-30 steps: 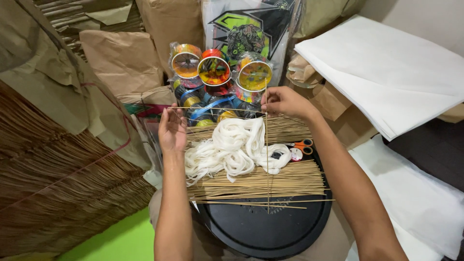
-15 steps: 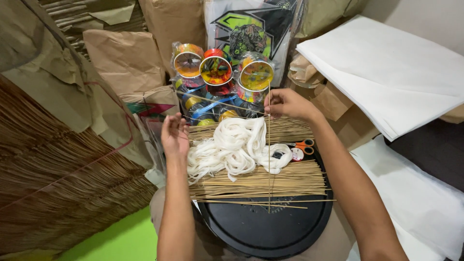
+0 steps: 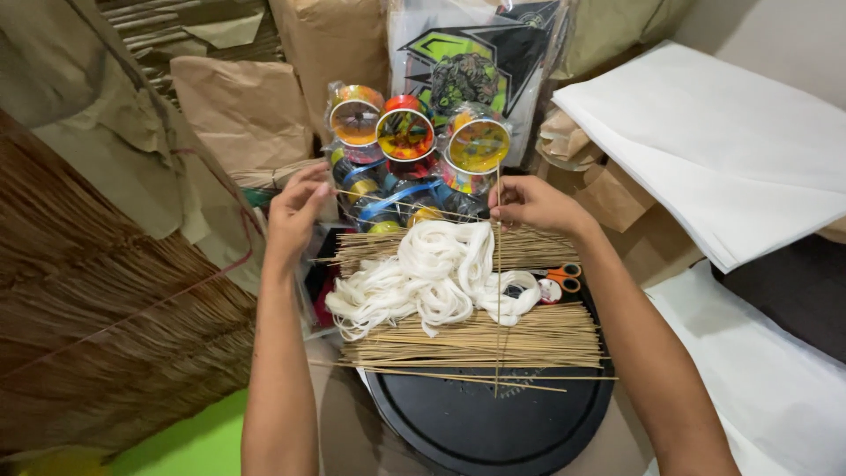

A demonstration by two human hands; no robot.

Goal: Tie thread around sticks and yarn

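My left hand (image 3: 295, 211) pinches one end of a thin stick (image 3: 405, 205) that runs across to my right hand (image 3: 533, 204). My right hand also grips a second thin stick (image 3: 498, 291) that stands upright, crossing the first and reaching down to the round black tray (image 3: 493, 423). Under both hands lie two rows of thin bamboo sticks (image 3: 476, 339) and a tangled bundle of white string (image 3: 432, 278). Small orange-handled scissors (image 3: 562, 278) rest beside the string, to the right.
A cluster of colourful string spools (image 3: 410, 145) stands just beyond my hands. Brown paper bundles (image 3: 242, 110) and a printed kite (image 3: 467, 62) lean behind. A stack of white paper sheets (image 3: 714, 145) lies right; a heap of dry brown sticks (image 3: 106, 326) lies left.
My left hand has lifted slightly and moved left, drawing the horizontal stick higher above the string. My right hand has stayed nearly in place with the upright stick.
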